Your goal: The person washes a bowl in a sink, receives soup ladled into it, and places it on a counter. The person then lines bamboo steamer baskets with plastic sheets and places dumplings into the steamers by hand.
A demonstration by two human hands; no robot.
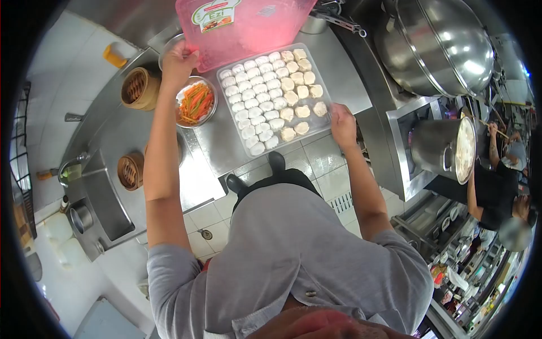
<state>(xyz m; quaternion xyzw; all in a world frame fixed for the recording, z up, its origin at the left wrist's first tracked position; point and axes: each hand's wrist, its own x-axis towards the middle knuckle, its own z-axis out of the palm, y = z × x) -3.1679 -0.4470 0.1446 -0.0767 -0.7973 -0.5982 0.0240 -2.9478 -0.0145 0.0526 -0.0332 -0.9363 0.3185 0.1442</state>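
My left hand (179,61) is closed on the lower left corner of a pink plastic lid (248,42), which stands tilted up behind the tray and carries a green-and-white label. In front of it lies a clear plastic tray (246,148) with rows of white dumplings (254,93) on the left and yellowish dumplings (302,90) on the right. My right hand (342,123) grips the tray's right edge; some of its fingers are hidden. Near my left forearm is a metal bowl (213,109) of orange and green vegetable strips (197,103).
Bamboo steamers (148,93) stand left of my left arm, near a sink (107,206). To the right are a large steel dome (435,45) and a tall pot (432,146) on a stove (398,124). Another person (499,192) stands beyond the pot.
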